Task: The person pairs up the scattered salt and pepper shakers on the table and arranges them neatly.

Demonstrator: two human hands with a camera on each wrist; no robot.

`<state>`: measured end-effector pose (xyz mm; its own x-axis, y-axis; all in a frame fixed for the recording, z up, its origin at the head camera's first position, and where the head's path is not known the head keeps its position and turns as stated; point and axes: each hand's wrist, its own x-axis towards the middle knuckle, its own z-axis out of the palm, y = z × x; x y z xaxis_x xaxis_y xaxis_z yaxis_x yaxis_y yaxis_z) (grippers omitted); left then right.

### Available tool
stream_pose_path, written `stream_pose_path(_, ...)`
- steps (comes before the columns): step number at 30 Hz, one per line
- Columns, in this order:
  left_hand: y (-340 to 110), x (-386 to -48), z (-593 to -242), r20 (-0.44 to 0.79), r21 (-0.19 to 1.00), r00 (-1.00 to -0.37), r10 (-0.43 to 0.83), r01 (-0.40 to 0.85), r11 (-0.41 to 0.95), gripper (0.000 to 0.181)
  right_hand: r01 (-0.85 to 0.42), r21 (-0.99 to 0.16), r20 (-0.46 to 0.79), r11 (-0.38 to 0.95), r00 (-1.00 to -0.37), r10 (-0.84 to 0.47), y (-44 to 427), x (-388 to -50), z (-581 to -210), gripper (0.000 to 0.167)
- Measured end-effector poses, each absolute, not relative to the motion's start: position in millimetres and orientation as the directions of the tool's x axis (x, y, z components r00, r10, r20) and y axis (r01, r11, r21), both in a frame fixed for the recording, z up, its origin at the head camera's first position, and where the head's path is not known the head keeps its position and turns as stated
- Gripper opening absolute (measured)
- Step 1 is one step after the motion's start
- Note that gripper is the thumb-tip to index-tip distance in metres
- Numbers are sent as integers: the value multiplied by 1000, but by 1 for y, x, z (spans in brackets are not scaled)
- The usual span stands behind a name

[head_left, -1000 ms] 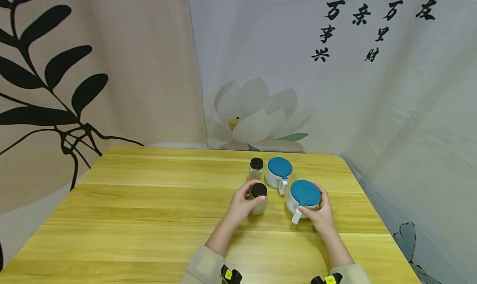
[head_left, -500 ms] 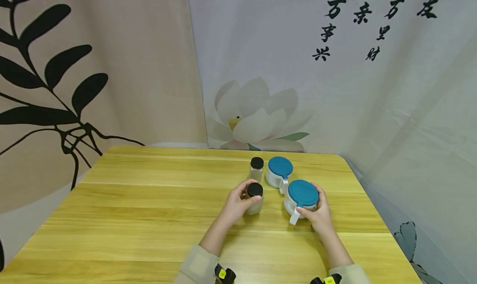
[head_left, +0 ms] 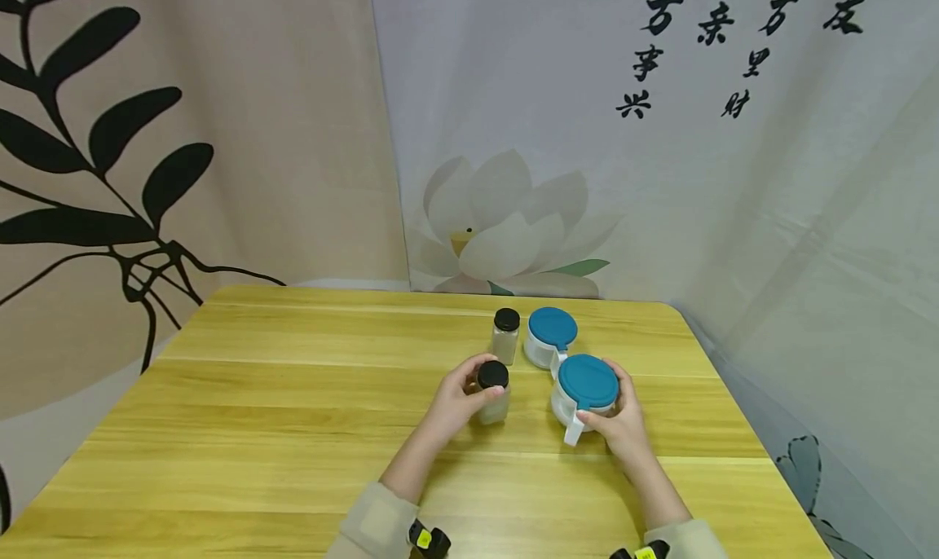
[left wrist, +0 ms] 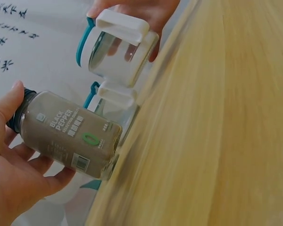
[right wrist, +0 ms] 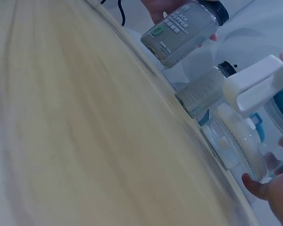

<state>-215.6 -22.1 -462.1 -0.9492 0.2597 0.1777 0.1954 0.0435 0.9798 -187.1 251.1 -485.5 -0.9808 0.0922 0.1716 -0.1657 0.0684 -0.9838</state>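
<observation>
Head view: your left grip is holding the pepper jar near its black cap, thumb and fingers parted only to jar width. At that jar's 3 o'clock, your right grip is holding the near blue-lidded jar, also parted to just that jar's width. The small black-capped bottle is standing at 12 o'clock of the pepper jar, and the far blue-lidded jar is standing at 11 o'clock of the near one. The table is carrying both rear pieces; a lotus print is hanging behind.

Left wrist view: the pepper jar is sitting at 8 to 9 o'clock, label showing BLACK PEPPER, a green mark and a barcode. Your left thumb is pressing by the cap, fingers wrapping below. Your right grip and its jar are showing at 11 to 12, fingers visible through clear glass.

Right wrist view: the near blue-lidded jar is leaning at 3 o'clock, white handle facing the camera. The pepper jar is showing at 1, the bottle at 2. Can't tell whether either held base is touching the table.
</observation>
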Motion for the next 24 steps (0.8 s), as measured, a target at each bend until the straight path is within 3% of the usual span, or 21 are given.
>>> stream_pose_path(13,-39,-194,-427,157,983,-944,291,177,44,43,-183,-979,188,89,-980,60,242,-183,-483,91)
stream_pose_path(24,-52,-198,-439,177,978,-936,305,202,52,42,-205,-976,207,76,-978,24,232,-180,-482,91)
